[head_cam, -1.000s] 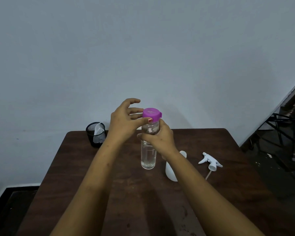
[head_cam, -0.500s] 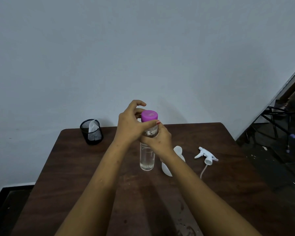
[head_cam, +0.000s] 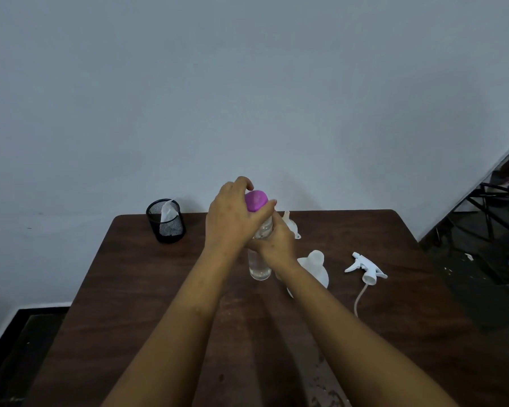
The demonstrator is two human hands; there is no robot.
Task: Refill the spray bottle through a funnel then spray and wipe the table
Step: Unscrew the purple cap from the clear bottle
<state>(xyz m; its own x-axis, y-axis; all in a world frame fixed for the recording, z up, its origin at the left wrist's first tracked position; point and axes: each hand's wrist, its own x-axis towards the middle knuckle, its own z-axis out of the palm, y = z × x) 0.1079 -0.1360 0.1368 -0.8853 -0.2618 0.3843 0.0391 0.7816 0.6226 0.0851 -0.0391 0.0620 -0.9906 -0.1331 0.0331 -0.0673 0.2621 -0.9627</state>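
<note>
Brown table [head_cam: 159, 289]: right hand [head_cam: 276, 242] clamps the bottle [head_cam: 259, 267] steady so left hand [head_cam: 232, 221], curled round the cap [head_cam: 256, 201], can twist it.

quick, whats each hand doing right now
left hand: fingers curled round the purple cap on top of the clear bottle.
right hand: gripping the clear bottle just below the cap.
</note>
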